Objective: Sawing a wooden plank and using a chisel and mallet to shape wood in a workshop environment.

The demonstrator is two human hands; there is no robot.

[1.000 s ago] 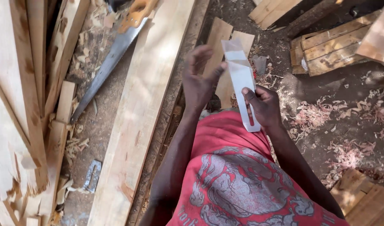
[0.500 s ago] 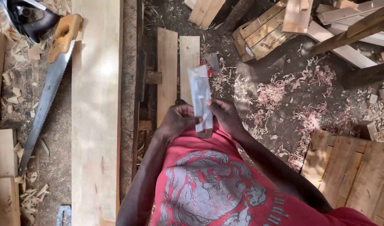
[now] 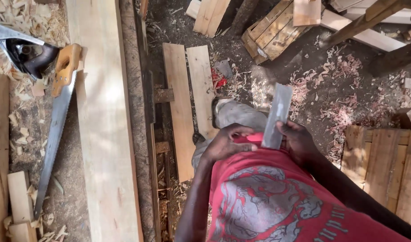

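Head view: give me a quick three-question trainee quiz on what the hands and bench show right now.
1. True or false: the flat metal blade lies on the long plank.
2. Which hand grips the blade's lower end? A) left hand B) right hand C) neither
3. Fill in: the handsaw with the wooden handle lies to the ___ of the long plank in the picture.

Key
1. False; it is held up in front of the red shirt.
2. B; the left hand is curled beside it, and whether it touches cannot be told.
3. Left, near the hand plane.
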